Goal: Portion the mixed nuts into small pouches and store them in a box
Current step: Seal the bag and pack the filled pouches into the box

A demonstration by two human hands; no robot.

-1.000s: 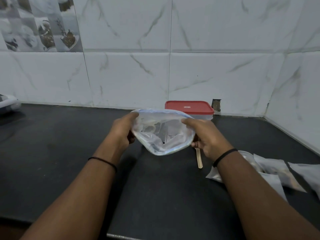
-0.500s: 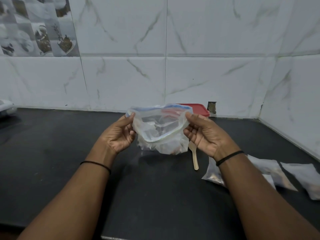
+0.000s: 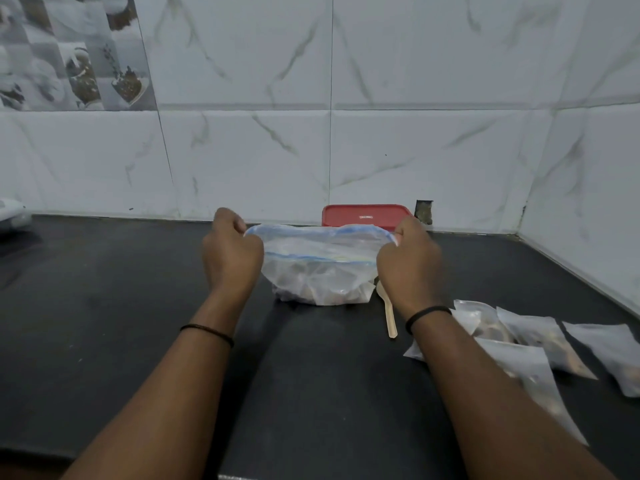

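My left hand (image 3: 231,252) and right hand (image 3: 410,261) each pinch an end of the clear blue-zippered plastic bag (image 3: 320,268), its bottom seemingly resting on the black tabletop (image 3: 104,306), before the red-lidded box (image 3: 367,215).

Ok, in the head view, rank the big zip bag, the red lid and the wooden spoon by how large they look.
1. big zip bag
2. red lid, partly hidden behind the bag and farther off, so unsure
3. wooden spoon, partly hidden
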